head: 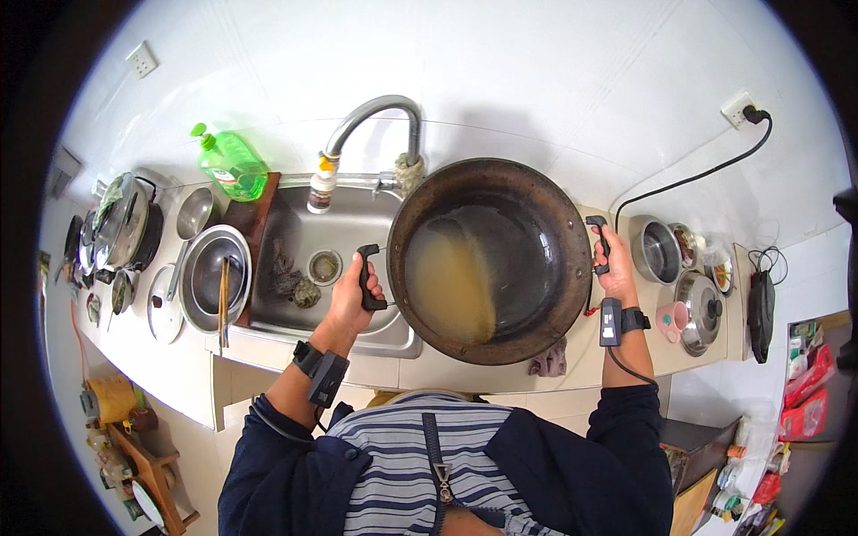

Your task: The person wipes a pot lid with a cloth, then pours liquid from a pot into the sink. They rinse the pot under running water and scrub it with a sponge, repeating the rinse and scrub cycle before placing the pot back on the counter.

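Note:
My left hand (355, 291) is closed around the left black handle of a large dark wok (529, 268). Its right black handle is in my right hand (613, 258). Murky yellowish-brown liquid lies in the wok, mostly on the left side of its bottom. The wok's left part overlaps the right edge of a stainless steel sink (355, 214); the rest is over the counter. A curved faucet (382, 104) stands behind the sink. In the basin are a drain strainer (325, 266) and a scouring pad (307, 293).
Left of the sink stand nested metal bowls (188, 301) with chopsticks (223, 301), a green soap bottle (234, 164) and a lid (164, 315). To the right are a metal pot (657, 251), a pink mug (671, 320), a pot lid (700, 311) and a black power cable (697, 177).

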`<state>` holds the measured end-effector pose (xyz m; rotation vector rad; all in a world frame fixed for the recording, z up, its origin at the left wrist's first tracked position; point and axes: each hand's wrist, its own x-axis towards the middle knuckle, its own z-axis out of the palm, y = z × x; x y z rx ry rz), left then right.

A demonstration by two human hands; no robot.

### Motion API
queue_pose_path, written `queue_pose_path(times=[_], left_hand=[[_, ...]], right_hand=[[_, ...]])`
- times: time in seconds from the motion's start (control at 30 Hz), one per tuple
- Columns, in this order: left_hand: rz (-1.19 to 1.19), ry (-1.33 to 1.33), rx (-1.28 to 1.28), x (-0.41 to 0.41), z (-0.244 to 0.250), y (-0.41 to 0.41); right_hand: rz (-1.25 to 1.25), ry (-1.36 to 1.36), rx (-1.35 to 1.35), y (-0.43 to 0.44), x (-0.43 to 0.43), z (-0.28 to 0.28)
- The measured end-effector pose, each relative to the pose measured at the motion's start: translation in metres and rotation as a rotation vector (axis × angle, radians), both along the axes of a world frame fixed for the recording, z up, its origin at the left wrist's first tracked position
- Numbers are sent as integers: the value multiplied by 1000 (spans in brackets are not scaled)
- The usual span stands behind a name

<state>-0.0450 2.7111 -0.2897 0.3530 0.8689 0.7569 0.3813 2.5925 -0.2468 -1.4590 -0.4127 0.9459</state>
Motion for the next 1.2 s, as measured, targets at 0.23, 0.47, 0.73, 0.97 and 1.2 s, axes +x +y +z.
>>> queue_pose_path(times=[0.23,0.47,0.73,0.97,1.2], left_hand=[[-13,-11,-56,-47,4,9],[3,-133,-168,-63,-10,3],[86,-324,-299,-95,-23,1],[166,-248,-504,-124,-44,-10],[132,-187,-648,-129,-75,-15]], right_hand=[[34,52,-51,10,-37,1],[77,-26,-117,23,-47,34],[81,127,-188,63,-75,71],[146,270,-130,96,-127,110],[44,242,-210,125,-184,139]])
